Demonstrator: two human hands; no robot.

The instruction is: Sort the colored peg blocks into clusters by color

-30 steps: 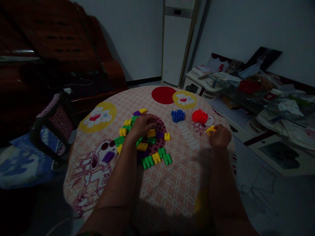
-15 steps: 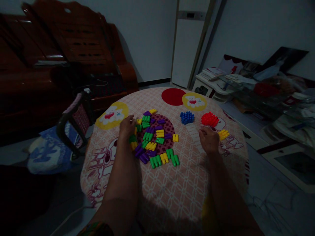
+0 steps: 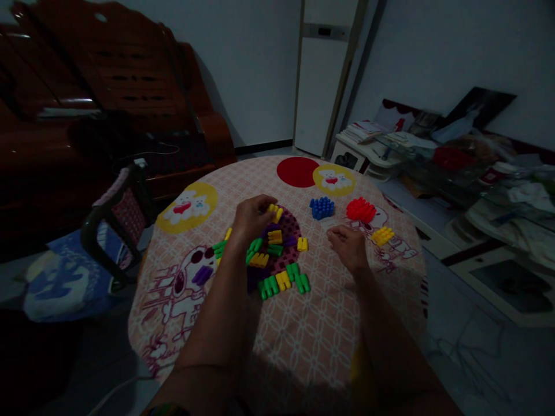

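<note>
The left hand (image 3: pixel 252 219) pinches a yellow block (image 3: pixel 276 214) between thumb and fingers, with loose blocks (image 3: pixel 259 260) towards six o'clock from it. The right hand (image 3: pixel 348 245) is half curled — whether it holds anything, I cannot tell. From there, the blue cluster (image 3: pixel 322 208) sits at eleven o'clock, the red cluster (image 3: pixel 361 210) near one — the yellow cluster (image 3: pixel 383 236) near three.

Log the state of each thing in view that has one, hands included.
Left hand: pinching a yellow block
Right hand: fingers curled, contents unclear
Blue blocks: bunched together
Red blocks: bunched together
Right-side yellow blocks: bunched together
Green blocks: scattered, some partly hidden
Tablecloth: spread out
</note>
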